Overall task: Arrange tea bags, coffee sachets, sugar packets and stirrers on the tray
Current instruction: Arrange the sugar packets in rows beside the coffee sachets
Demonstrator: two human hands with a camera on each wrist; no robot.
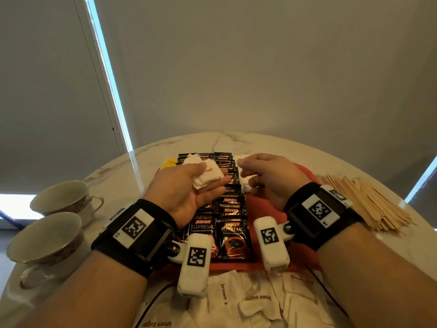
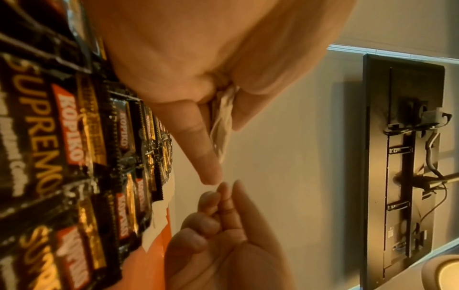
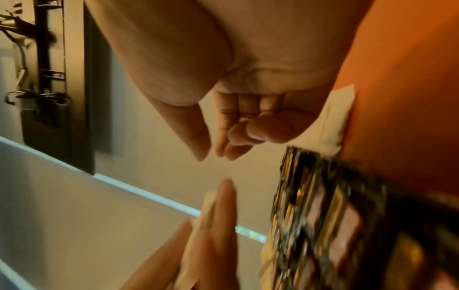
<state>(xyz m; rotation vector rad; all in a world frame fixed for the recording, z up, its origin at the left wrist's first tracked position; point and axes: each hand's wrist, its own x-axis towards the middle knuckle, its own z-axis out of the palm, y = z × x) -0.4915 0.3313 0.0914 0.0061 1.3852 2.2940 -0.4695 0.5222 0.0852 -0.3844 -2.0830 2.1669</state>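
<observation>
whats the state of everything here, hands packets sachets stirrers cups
left hand: grips a stack of sugar packets under its thumb
right hand: loosely curled, holds nothing
coffee sachets: overlapping rows on the tray
stirrers: piled on the table, off the tray
loose sugar packets: scattered on the table
cups: upright, empty

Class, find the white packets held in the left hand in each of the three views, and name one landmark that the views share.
Head: white packets in the left hand, just left of centre.
Left wrist: packets upper centre, edge-on between thumb and finger.
Right wrist: packets bottom centre, a blurred pale edge.
Shared landmark: the black coffee sachets.
</observation>
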